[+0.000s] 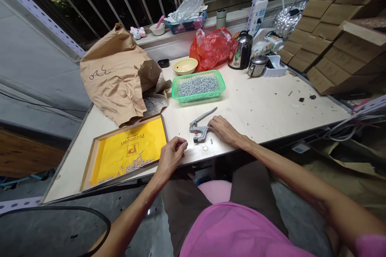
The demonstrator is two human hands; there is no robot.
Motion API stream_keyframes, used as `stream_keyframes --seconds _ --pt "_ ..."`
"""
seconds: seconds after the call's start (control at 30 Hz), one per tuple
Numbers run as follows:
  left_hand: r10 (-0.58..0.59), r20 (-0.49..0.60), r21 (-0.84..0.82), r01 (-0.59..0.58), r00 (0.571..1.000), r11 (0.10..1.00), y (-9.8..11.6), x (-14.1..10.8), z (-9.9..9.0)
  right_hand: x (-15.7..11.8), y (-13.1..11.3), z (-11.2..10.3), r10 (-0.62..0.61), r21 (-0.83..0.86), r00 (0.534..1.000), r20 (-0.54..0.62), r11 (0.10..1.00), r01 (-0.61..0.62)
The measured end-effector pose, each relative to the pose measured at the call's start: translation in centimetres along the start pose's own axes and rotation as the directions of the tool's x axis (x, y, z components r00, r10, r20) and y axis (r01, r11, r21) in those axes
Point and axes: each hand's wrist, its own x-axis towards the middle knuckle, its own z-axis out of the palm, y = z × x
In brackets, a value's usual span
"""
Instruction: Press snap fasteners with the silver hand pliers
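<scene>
My right hand (pixel 224 130) rests on the table with its fingers curled round the end of a handle of the grey hand pliers (pixel 204 129). These pliers lie with their other handle spread away and look like a snap-fastener press. My left hand (pixel 172 153) hovers at the table's front edge, thumb and fingers pinched together; whatever is in the pinch is too small to make out. Between the hands lie a small metal pin (pixel 211 141) and a small pale piece (pixel 205 148). Left of my left hand is a shallow tray (pixel 164 126) lined in yellow, holding several small pins (pixel 135 164).
A green basket (pixel 222 84) full of small metal pieces stands behind the pliers. Farther back are a brown paper sack (pixel 113 84), a cream bowl (pixel 185 65), a red plastic bag (pixel 211 48) and a kettle (pixel 241 50). Cardboard boxes (pixel 340 48) are stacked at the right.
</scene>
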Motion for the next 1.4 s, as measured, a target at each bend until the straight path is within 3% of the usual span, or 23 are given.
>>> stream_keyframes --seconds 0.13,0.23,0.43,0.53,0.6,0.7,0.83,0.9,0.97,1.03,1.13,1.27,1.4 --pt "-0.056 0.021 -0.080 0.058 0.998 0.995 -0.6 -0.7 0.3 1.4 -0.5 -0.4 0.020 -0.094 0.999 0.045 0.995 -0.016" --pt "-0.104 0.028 -0.165 0.108 0.994 0.980 -1.3 -1.1 0.3 0.0 -1.8 -1.0 0.071 -0.183 0.997 0.038 0.981 -0.063" --pt "-0.151 0.024 -0.277 0.151 0.988 0.949 -2.8 -1.2 0.2 -4.5 -3.4 0.2 0.243 -0.087 0.953 0.178 0.969 -0.231" --pt "-0.201 0.004 -0.353 0.189 0.980 0.916 -3.1 -0.7 0.4 -4.6 -3.1 0.8 0.175 0.037 0.977 0.120 0.983 -0.181" --pt "-0.242 0.013 -0.425 0.224 0.970 0.877 -3.0 -0.3 0.4 -3.2 -2.9 -0.2 0.081 0.142 0.996 0.032 0.986 -0.085" --pt "-0.276 0.021 -0.485 0.251 0.961 0.838 -2.7 0.0 0.6 1.3 -2.5 -3.8 0.031 0.185 0.985 -0.170 0.983 0.001" --pt "-0.261 0.032 -0.500 0.242 0.965 0.832 -1.5 -0.3 0.8 8.3 -1.8 -9.8 0.029 0.072 0.944 -0.328 0.997 -0.006" --pt "-0.249 0.021 -0.508 0.225 0.968 0.832 -0.9 -0.4 1.0 9.8 -1.4 -11.2 0.059 -0.005 0.937 -0.344 0.998 -0.065" --pt "-0.251 0.010 -0.519 0.220 0.968 0.826 -0.5 -0.2 1.2 9.3 -1.3 -10.7 0.045 -0.065 0.970 -0.239 0.996 -0.062" --pt "-0.253 0.005 -0.524 0.218 0.967 0.823 -0.6 0.5 1.5 7.2 -1.4 -8.8 0.013 -0.085 0.999 -0.042 0.996 -0.017" --pt "-0.242 -0.020 -0.515 0.197 0.970 0.834 -1.2 2.2 2.0 3.5 -1.1 -4.9 -0.016 -0.102 0.981 0.195 0.994 0.037" --pt "-0.253 -0.060 -0.459 0.198 0.966 0.866 -1.5 4.5 2.8 1.0 0.3 -1.9 -0.038 -0.150 0.969 0.244 0.986 0.076" --pt "-0.271 0.009 -0.400 0.251 0.963 0.881 -1.2 5.4 3.5 0.7 0.7 -1.9 -0.072 -0.135 0.970 0.232 0.985 0.105"
